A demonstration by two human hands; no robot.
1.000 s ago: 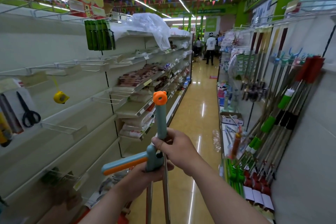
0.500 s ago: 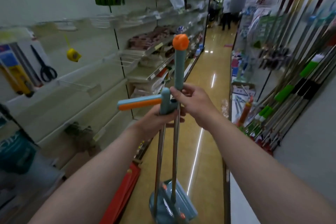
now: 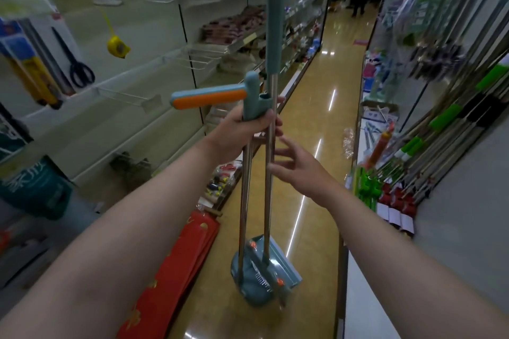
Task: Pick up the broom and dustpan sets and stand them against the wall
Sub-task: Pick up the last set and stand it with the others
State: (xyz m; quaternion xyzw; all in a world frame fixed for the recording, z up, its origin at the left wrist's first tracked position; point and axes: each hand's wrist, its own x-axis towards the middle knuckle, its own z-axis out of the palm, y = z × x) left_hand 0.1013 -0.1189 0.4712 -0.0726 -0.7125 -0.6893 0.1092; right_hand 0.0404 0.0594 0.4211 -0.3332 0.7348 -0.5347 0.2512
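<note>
A teal and orange broom and dustpan set (image 3: 271, 181) stands upright in the aisle in front of me, with two metal poles, a sideways teal-orange handle and a taller pole topped by an orange cap. Its teal dustpan (image 3: 264, 275) rests on the floor. My left hand (image 3: 242, 132) grips both poles just under the teal handle joint. My right hand (image 3: 300, 170) is beside the poles, a little lower, with fingers spread and nothing in it; its fingertips are close to the right pole.
Wire shelves (image 3: 165, 63) line the left side, with scissors and a yellow tape measure (image 3: 118, 47) hanging. Red packets (image 3: 176, 270) lean at the left shelf foot. Mops and brooms (image 3: 440, 140) lean along the right side above a white ledge. People stand far down the aisle.
My right hand has let go of the poles and opened, dropping slightly lower. The view has tilted down, so the dustpan on the floor shows fully. My left hand keeps its grip.
</note>
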